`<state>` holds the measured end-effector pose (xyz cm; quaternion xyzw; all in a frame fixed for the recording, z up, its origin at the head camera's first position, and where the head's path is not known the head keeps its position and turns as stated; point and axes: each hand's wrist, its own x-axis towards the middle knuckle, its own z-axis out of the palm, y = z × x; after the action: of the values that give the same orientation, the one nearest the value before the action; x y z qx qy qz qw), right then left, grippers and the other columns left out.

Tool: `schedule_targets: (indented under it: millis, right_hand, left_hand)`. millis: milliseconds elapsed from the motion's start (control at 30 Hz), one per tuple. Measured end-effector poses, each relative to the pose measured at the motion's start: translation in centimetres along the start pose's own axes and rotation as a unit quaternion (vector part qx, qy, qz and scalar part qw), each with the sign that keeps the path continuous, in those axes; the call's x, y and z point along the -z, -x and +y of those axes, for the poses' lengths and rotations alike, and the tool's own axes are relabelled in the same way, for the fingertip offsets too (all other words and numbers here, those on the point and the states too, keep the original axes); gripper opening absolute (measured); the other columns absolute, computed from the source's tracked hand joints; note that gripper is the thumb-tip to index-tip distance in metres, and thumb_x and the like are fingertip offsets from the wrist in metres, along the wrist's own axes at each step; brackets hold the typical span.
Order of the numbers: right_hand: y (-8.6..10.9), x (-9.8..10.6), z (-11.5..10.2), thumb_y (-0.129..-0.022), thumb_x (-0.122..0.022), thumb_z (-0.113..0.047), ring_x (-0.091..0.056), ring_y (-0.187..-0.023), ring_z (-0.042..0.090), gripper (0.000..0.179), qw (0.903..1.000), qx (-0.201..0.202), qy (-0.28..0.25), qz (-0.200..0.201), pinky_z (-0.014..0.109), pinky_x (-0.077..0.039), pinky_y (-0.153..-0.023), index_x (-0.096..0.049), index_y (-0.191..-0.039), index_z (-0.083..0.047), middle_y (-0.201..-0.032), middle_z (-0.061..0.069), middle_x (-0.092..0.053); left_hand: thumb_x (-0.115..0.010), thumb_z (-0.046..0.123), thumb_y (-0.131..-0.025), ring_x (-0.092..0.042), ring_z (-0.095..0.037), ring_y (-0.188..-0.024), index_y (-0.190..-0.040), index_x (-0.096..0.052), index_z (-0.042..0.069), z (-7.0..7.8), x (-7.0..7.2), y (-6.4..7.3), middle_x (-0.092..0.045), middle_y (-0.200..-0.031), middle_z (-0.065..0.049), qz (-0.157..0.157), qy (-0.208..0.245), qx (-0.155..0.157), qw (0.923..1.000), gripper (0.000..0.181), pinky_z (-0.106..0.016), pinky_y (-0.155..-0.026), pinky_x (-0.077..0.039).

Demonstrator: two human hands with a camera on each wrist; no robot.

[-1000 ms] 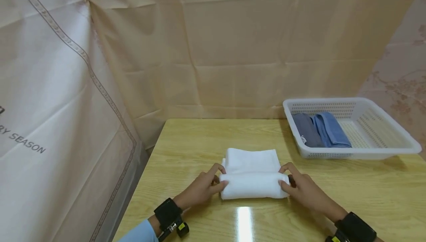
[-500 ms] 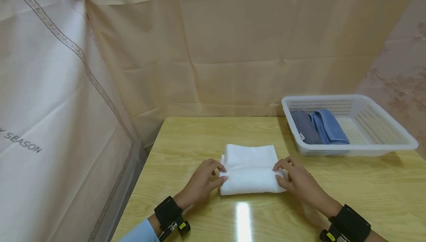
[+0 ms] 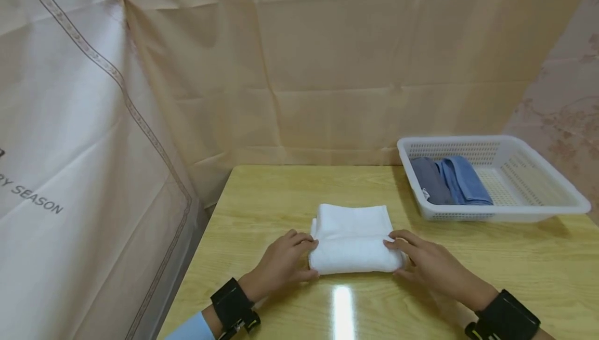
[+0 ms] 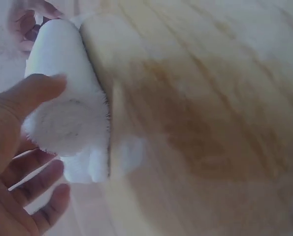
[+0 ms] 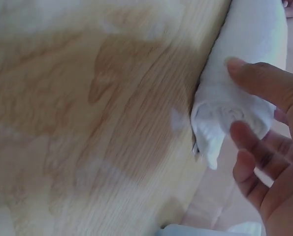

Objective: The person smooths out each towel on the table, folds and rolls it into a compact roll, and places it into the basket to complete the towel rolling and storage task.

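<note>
A white towel (image 3: 352,254) lies on the wooden table, its near part rolled up and its far part folded flat. My left hand (image 3: 283,261) grips the left end of the roll, and my right hand (image 3: 432,267) has the right end. The left wrist view shows the left thumb lying over the rolled towel (image 4: 62,54) above its spiral end, with the other fingers bent beside and below. From the right wrist, the thumb rests on the roll (image 5: 257,42) while a bent finger touches its coiled end.
A white perforated basket (image 3: 510,210) stands at the table's right, holding a grey folded cloth (image 3: 430,181) and a blue folded towel (image 3: 468,184) at its left side. Beige cloth (image 3: 327,69) hangs behind the table (image 3: 267,194); a pale printed curtain (image 3: 84,173) hangs at left.
The towel's near roll has turned slightly away, and its front edge sits a little farther back. Both thumbs have dropped to the roll's near side, with the fingers over its ends. The basket is unchanged.
</note>
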<state>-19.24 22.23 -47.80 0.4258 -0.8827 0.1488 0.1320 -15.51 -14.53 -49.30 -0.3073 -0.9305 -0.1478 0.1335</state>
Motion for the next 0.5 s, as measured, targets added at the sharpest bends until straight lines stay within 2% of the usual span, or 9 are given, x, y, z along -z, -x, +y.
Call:
schedule_targets:
  millis: [133, 200, 233, 300, 367, 433, 500]
  right_hand:
    - [-0.3, -0.4, 0.7, -0.071, -0.095, -0.019, -0.064, -0.085, 0.014, 0.065, 0.9998, 0.018, -0.003, 0.001, 0.034, -0.057, -0.069, -0.068, -0.128, -0.002, -0.126, 0.016, -0.063]
    - [-0.4, -0.5, 1.0, -0.075, -0.092, -0.016, -0.059, -0.077, 0.008, 0.061, 0.9991, 0.005, -0.042, -0.011, 0.030, -0.054, -0.065, -0.067, -0.129, -0.002, -0.125, 0.015, -0.064]
    - [-0.4, -0.5, 1.2, -0.077, -0.090, -0.015, -0.056, -0.074, 0.005, 0.060, 0.9972, -0.007, -0.071, -0.022, 0.028, -0.052, -0.063, -0.067, -0.130, -0.003, -0.117, 0.013, -0.066]
    - [-0.4, -0.6, 1.6, -0.083, -0.086, -0.016, -0.047, -0.066, -0.001, 0.055, 0.9895, -0.029, -0.134, -0.044, 0.023, -0.046, -0.058, -0.066, -0.134, -0.005, -0.100, 0.004, -0.066]
    - [-0.3, -0.6, 2.0, -0.090, -0.081, -0.019, -0.040, -0.060, -0.003, 0.052, 0.9762, -0.054, -0.198, -0.070, 0.020, -0.040, -0.054, -0.064, -0.138, -0.008, -0.082, -0.007, -0.059]
    - [-0.4, -0.6, 2.4, -0.096, -0.076, -0.026, -0.040, -0.058, -0.003, 0.050, 0.9650, -0.070, -0.235, -0.092, 0.020, -0.038, -0.052, -0.062, -0.142, -0.012, -0.069, -0.014, -0.047]
    - [-0.4, -0.6, 2.7, -0.099, -0.072, -0.032, -0.040, -0.057, -0.002, 0.050, 0.9577, -0.079, -0.255, -0.107, 0.021, -0.037, -0.051, -0.060, -0.143, -0.013, -0.065, -0.016, -0.044]
  left_hand:
    - [-0.086, 0.043, -0.083, -0.060, -0.013, -0.107, -0.129, -0.071, 0.009, -0.2, -0.4, 0.2, -0.068, -0.124, 0.000, 0.010, 0.046, 0.025, 0.9986, 0.059, -0.025, -0.088, -0.053]
    - [-0.084, 0.040, -0.086, -0.060, -0.013, -0.110, -0.130, -0.070, 0.009, -0.3, -0.7, 0.3, -0.068, -0.125, 0.000, 0.008, 0.083, 0.040, 0.9958, 0.055, -0.026, -0.090, -0.054]
    - [-0.083, 0.039, -0.088, -0.060, -0.013, -0.112, -0.130, -0.070, 0.009, -0.4, -0.7, 0.3, -0.068, -0.126, 0.000, 0.004, 0.100, 0.050, 0.9937, 0.053, -0.028, -0.091, -0.054]
    - [-0.080, 0.037, -0.090, -0.061, -0.014, -0.114, -0.129, -0.070, 0.010, -0.5, -0.7, 0.1, -0.068, -0.126, -0.001, -0.008, 0.135, 0.075, 0.9880, 0.048, -0.031, -0.092, -0.054]
    - [-0.078, 0.037, -0.093, -0.062, -0.016, -0.115, -0.128, -0.070, 0.010, -0.7, -0.5, -0.2, -0.068, -0.126, -0.002, -0.027, 0.168, 0.102, 0.9801, 0.045, -0.035, -0.093, -0.054]
    - [-0.076, 0.038, -0.094, -0.062, -0.017, -0.115, -0.127, -0.071, 0.012, -0.9, -0.3, -0.5, -0.069, -0.126, -0.002, -0.045, 0.199, 0.130, 0.9705, 0.042, -0.038, -0.095, -0.053]
    - [-0.075, 0.039, -0.095, -0.062, -0.015, -0.114, -0.126, -0.072, 0.014, -1.1, 0.0, -0.9, -0.069, -0.124, 0.001, -0.060, 0.232, 0.149, 0.9595, 0.039, -0.038, -0.095, -0.051]
